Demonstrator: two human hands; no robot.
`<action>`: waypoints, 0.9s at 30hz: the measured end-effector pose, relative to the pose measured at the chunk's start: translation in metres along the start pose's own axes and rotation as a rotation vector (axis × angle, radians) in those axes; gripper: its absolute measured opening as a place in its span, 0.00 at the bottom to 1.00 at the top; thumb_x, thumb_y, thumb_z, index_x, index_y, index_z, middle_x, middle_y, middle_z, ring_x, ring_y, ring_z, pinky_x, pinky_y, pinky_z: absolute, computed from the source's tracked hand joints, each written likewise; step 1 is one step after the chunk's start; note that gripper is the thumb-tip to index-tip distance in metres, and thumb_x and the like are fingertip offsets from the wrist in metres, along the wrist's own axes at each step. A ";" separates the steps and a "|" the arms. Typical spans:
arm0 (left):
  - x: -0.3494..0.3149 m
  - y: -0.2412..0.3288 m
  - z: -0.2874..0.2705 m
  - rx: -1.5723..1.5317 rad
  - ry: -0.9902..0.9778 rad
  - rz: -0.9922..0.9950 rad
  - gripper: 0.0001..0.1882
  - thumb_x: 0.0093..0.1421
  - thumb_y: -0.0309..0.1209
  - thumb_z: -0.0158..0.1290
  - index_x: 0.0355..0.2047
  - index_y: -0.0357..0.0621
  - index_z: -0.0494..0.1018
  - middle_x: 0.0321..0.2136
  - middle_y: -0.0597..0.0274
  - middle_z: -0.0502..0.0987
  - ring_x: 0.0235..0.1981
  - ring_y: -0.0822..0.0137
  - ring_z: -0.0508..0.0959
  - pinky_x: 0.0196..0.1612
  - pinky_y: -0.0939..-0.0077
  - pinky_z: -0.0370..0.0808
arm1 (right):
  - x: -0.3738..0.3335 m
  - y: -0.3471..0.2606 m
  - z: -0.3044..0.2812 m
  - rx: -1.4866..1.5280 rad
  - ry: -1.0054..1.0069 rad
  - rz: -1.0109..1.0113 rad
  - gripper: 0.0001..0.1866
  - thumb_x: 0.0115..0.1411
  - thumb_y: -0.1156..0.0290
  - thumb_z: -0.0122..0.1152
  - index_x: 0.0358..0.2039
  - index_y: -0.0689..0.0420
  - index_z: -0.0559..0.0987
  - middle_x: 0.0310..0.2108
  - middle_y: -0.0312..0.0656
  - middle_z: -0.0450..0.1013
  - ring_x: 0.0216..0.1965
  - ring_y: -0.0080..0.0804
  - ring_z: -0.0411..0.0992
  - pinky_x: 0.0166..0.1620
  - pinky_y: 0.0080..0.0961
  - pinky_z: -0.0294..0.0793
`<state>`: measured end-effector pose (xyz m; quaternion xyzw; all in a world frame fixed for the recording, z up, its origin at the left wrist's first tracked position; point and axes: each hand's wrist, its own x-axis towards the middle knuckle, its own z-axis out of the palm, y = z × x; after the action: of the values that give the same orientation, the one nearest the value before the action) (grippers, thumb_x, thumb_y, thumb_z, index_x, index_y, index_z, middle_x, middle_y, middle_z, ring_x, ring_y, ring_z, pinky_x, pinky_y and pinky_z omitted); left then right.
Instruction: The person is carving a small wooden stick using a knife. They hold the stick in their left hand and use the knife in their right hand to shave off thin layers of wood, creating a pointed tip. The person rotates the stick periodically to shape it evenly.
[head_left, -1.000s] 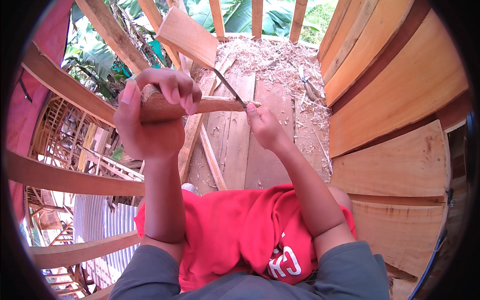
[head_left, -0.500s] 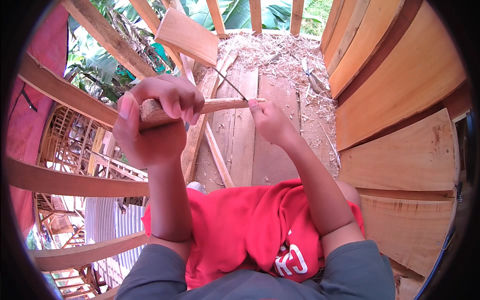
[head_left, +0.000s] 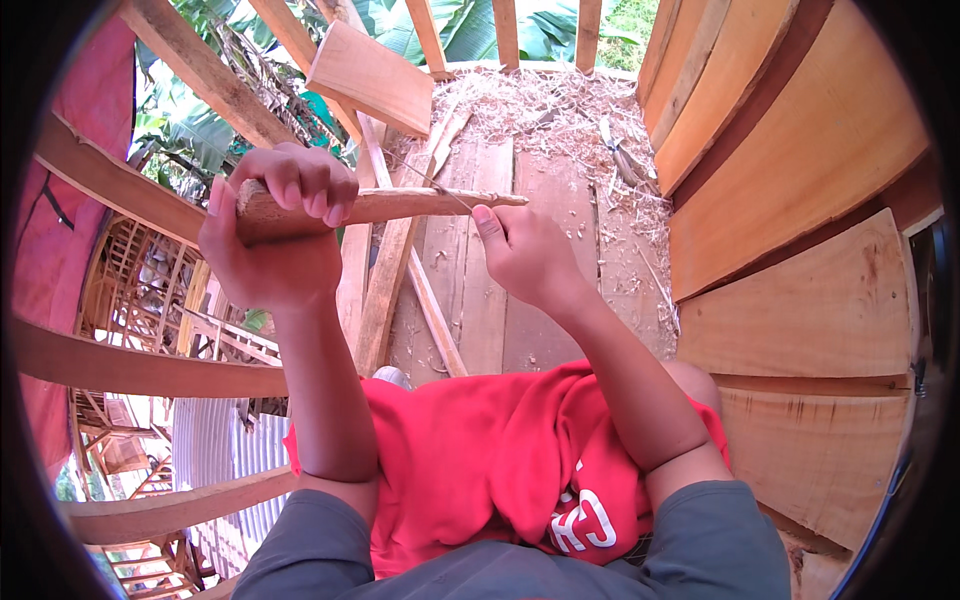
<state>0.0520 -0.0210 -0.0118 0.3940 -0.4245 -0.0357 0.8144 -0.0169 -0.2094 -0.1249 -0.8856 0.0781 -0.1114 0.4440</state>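
Observation:
Toward the left, my left hand is closed round the thick end of a roughly shaped wooden stick, held nearly level above the floor. The stick narrows toward my right hand, whose thumb lies near its tapered end. This hand is closed on what looks like a knife. Only its thin blade shows, slanting up-left across the stick and seen almost edge-on; any handle is hidden in my fingers. Red cloth covers my lap below both forearms.
Wood shavings lie thick at the far end of the plank floor. Long wooden strips lean beyond the stick, beside a wooden block. Slatted rails run along the left; a board wall stands on the right.
My left hand has moved left with the stick, showing more of its length. My right hand has shifted slightly left and down, and the blade has turned to look thinner.

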 end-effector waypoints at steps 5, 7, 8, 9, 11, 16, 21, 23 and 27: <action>-0.005 -0.010 0.023 -0.009 -0.120 0.010 0.26 0.67 0.48 0.32 0.26 0.38 0.64 0.22 0.55 0.64 0.25 0.65 0.64 0.30 0.69 0.65 | 0.017 0.041 0.010 0.095 -0.087 0.300 0.31 0.70 0.53 0.40 0.19 0.65 0.75 0.18 0.55 0.73 0.25 0.55 0.74 0.35 0.45 0.72; -0.002 -0.005 0.021 0.047 -0.200 0.021 0.26 0.68 0.48 0.31 0.26 0.38 0.64 0.22 0.55 0.64 0.25 0.65 0.64 0.30 0.69 0.65 | 0.017 0.021 0.004 0.162 -0.117 0.230 0.31 0.70 0.53 0.39 0.19 0.65 0.75 0.18 0.55 0.73 0.25 0.55 0.74 0.35 0.45 0.71; -0.003 -0.006 0.022 0.058 -0.233 0.023 0.26 0.68 0.48 0.31 0.26 0.38 0.64 0.22 0.55 0.64 0.24 0.65 0.64 0.30 0.69 0.65 | 0.014 0.015 -0.001 0.180 -0.117 0.165 0.31 0.70 0.53 0.39 0.19 0.65 0.75 0.18 0.55 0.73 0.26 0.56 0.74 0.35 0.45 0.71; -0.003 -0.006 0.023 0.042 -0.177 0.016 0.25 0.68 0.47 0.31 0.26 0.38 0.64 0.21 0.56 0.64 0.24 0.65 0.64 0.30 0.70 0.64 | 0.011 0.012 -0.003 0.199 -0.118 0.100 0.32 0.70 0.53 0.39 0.19 0.65 0.75 0.18 0.55 0.73 0.26 0.56 0.74 0.35 0.45 0.71; -0.004 -0.009 0.022 -0.013 -0.102 0.001 0.25 0.68 0.47 0.31 0.26 0.38 0.64 0.21 0.56 0.64 0.24 0.65 0.64 0.29 0.70 0.64 | 0.017 0.051 0.010 0.165 -0.121 0.248 0.32 0.70 0.52 0.39 0.19 0.64 0.74 0.17 0.54 0.72 0.24 0.55 0.73 0.33 0.45 0.70; -0.002 -0.003 0.012 0.005 -0.100 0.014 0.25 0.68 0.47 0.30 0.26 0.39 0.64 0.22 0.57 0.64 0.24 0.65 0.63 0.29 0.70 0.64 | 0.019 0.039 0.023 0.143 -0.018 0.088 0.32 0.71 0.51 0.39 0.17 0.63 0.72 0.14 0.51 0.69 0.20 0.51 0.69 0.30 0.44 0.67; -0.002 -0.010 0.022 -0.032 -0.053 0.013 0.26 0.67 0.48 0.30 0.26 0.39 0.64 0.21 0.58 0.63 0.24 0.65 0.63 0.29 0.71 0.64 | 0.023 0.073 0.018 0.201 -0.087 0.175 0.32 0.71 0.52 0.38 0.17 0.63 0.72 0.14 0.51 0.69 0.19 0.50 0.69 0.29 0.43 0.66; -0.001 -0.006 0.020 -0.012 -0.043 0.014 0.26 0.67 0.48 0.30 0.26 0.39 0.64 0.21 0.58 0.63 0.24 0.65 0.63 0.29 0.71 0.64 | 0.020 0.047 0.018 0.253 -0.089 0.093 0.31 0.72 0.54 0.40 0.17 0.63 0.68 0.12 0.43 0.63 0.17 0.35 0.61 0.25 0.37 0.61; -0.001 -0.006 0.015 0.001 -0.085 0.003 0.25 0.67 0.48 0.30 0.26 0.39 0.64 0.21 0.58 0.63 0.24 0.65 0.63 0.29 0.71 0.64 | 0.016 0.039 0.020 0.308 -0.019 -0.028 0.30 0.72 0.54 0.41 0.17 0.63 0.67 0.11 0.37 0.59 0.17 0.26 0.58 0.23 0.33 0.59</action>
<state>0.0419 -0.0339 -0.0118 0.3919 -0.4591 -0.0512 0.7956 0.0020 -0.2210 -0.1655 -0.8090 0.0435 -0.1199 0.5738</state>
